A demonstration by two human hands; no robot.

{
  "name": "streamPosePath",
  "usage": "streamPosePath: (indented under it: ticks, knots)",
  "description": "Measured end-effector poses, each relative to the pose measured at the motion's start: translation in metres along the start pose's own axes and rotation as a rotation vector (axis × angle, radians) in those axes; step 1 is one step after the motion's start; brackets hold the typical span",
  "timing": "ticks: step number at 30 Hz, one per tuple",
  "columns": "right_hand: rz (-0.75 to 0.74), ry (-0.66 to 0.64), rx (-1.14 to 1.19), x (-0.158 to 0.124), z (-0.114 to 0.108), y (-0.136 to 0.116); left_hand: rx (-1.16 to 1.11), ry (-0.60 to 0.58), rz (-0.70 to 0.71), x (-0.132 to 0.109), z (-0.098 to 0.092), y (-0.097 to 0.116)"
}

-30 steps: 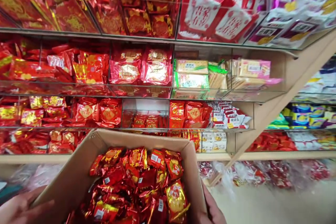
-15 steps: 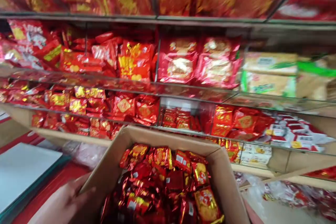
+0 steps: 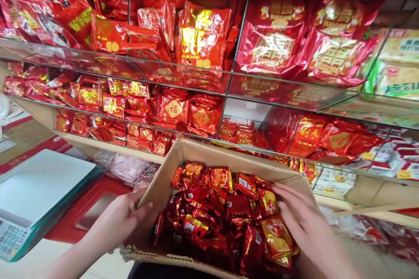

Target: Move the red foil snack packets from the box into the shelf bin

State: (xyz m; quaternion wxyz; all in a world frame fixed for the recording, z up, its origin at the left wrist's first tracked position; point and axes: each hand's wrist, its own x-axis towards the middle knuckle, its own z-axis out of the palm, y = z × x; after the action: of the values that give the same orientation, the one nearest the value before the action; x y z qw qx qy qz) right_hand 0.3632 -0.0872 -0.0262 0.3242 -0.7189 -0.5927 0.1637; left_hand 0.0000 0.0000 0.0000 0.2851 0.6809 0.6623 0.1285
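Observation:
An open cardboard box sits low in front of me, holding many small red and gold foil packets. My left hand grips the box's left wall, thumb over the rim and fingers on the outer side. Over the right part of the box, my right hand reaches in with its fingers stretched out. Its fingertips are close beside a packet with a round cookie picture; whether they touch it I cannot tell. No packet shows in that hand, which is slightly blurred.
Glass-fronted shelves of red snack packets span the view behind the box. Larger pink-red packs stand higher up. At left, a scale rests by a red plastic stool. Clear bags lie under the shelves.
My right hand has come from the box's outer right side to inside it, over the packets. The view has tilted down and the shelves appear closer. My left hand still holds the left wall.

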Motion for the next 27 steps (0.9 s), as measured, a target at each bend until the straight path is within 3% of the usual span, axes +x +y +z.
streamPosePath:
  ticks: [3,6,9,12,15,17,19,20,22,23,25,27]
  knots:
    - [0.132,-0.349,0.264,0.049,0.049,-0.026,-0.064,-0.150,0.038,-0.001,-0.002,0.004]
    - [0.260,-0.360,0.120,0.082,0.101,-0.031,-0.036,-0.115,0.007,-0.005,-0.005,0.009]
    - [0.264,-0.338,-0.106,0.097,0.129,-0.028,0.022,-0.113,0.009,-0.006,-0.006,0.007]
    - [0.190,-0.330,-0.090,0.099,0.132,-0.026,0.048,-0.112,0.005,-0.004,-0.003,-0.005]
    - [0.219,-0.311,0.169,0.090,0.116,-0.031,0.076,-0.038,0.093,0.001,-0.001,-0.013]
    - [0.266,-0.302,0.419,0.081,0.098,-0.038,0.091,0.144,0.236,0.004,0.000,-0.004]
    - [0.333,-0.317,0.728,0.071,0.079,-0.048,0.025,0.316,0.381,0.007,0.003,0.019]
    - [0.377,-0.330,0.899,0.065,0.070,-0.053,-0.061,0.323,0.428,0.009,0.006,0.035]
    - [0.447,-0.352,1.192,0.054,0.058,-0.063,-0.351,0.145,0.446,0.013,0.015,0.071]
    - [0.461,-0.357,1.291,0.050,0.055,-0.066,-0.505,-0.031,0.428,0.017,0.020,0.088]
    - [0.454,-0.369,1.378,0.045,0.052,-0.069,-0.736,-0.393,0.402,0.027,0.031,0.117]
    - [0.408,-0.359,1.342,0.044,0.052,-0.068,-0.864,-0.542,0.428,0.039,0.039,0.134]
